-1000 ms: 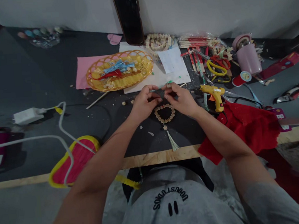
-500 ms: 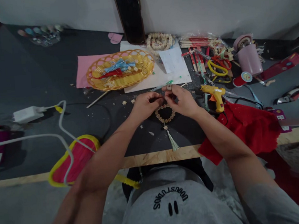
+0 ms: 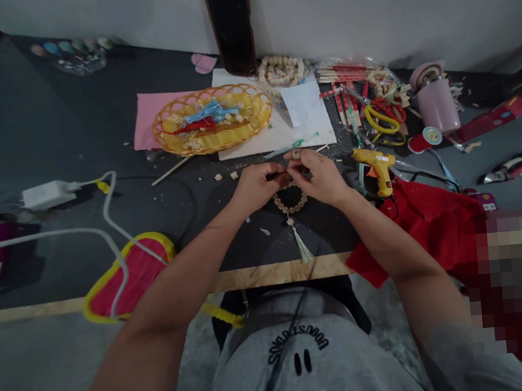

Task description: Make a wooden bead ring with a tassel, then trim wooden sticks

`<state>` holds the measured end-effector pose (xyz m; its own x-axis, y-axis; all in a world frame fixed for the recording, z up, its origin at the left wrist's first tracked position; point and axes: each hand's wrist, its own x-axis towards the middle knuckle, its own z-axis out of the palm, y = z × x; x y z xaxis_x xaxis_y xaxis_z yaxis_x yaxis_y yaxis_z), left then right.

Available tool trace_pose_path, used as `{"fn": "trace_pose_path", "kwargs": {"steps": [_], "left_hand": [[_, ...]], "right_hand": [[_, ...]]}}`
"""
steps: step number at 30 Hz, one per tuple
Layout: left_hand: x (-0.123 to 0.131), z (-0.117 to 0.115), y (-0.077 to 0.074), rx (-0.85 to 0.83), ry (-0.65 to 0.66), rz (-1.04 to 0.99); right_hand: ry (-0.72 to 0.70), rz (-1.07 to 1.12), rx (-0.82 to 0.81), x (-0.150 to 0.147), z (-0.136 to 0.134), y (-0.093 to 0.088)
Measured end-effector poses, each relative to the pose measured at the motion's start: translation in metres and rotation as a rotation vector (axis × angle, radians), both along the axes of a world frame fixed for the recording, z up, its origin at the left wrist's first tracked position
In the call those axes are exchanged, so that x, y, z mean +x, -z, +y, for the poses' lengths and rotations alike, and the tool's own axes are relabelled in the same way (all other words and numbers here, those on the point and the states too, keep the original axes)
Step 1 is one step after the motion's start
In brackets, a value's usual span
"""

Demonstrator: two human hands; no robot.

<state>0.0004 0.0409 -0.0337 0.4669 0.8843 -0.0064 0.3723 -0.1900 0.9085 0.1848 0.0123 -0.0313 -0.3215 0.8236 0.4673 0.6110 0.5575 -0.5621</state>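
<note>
Right now your left hand [image 3: 262, 185] and right hand [image 3: 317, 176] meet fingertip to fingertip, fingers curled toward the thumbs; whether either pinches anything between them, you cannot tell from this view. Just below them, the beaded loop [image 3: 291, 209] lies on the dark tabletop [image 3: 233, 243], its top partly hidden by your hands and its pale tassel [image 3: 303, 246] reaching toward the wooden edge. Beyond your left hand, the yellow wicker basket [image 3: 253, 113] rests across a pink sheet [image 3: 143, 117] and a white sheet [image 3: 319, 132]; you have a blue bundle [image 3: 210, 110], a red bundle [image 3: 200, 125] and small pale pieces [image 3: 239, 118] in it. At the far left sits a clear plastic holder [image 3: 83, 66] with rounded, coloured pieces [image 3: 52, 48] along its back. Far to your right stands a pink container [image 3: 437, 104], its contents too dim to make out.
</note>
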Motion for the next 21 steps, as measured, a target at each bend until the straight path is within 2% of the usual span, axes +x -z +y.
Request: {"fn": "trace_pose_path", "kwargs": {"steps": [6, 14, 21], "left_hand": [[-0.0003, -0.0006, -0.0053, -0.029, 0.027, -0.015], [-0.0040, 0.0015, -0.0059, -0.044, 0.027, -0.048], [-0.0053, 0.0033, -0.0021, -0.092, 0.010, -0.079]], "right_hand": [[0.039, 0.247, -0.181, 0.0052, -0.0010, -0.0013], [0.010, 0.156, -0.358, 0.0052, -0.0034, -0.0012], [0.153, 0.075, -0.410, -0.0016, -0.0050, 0.0032]]}}
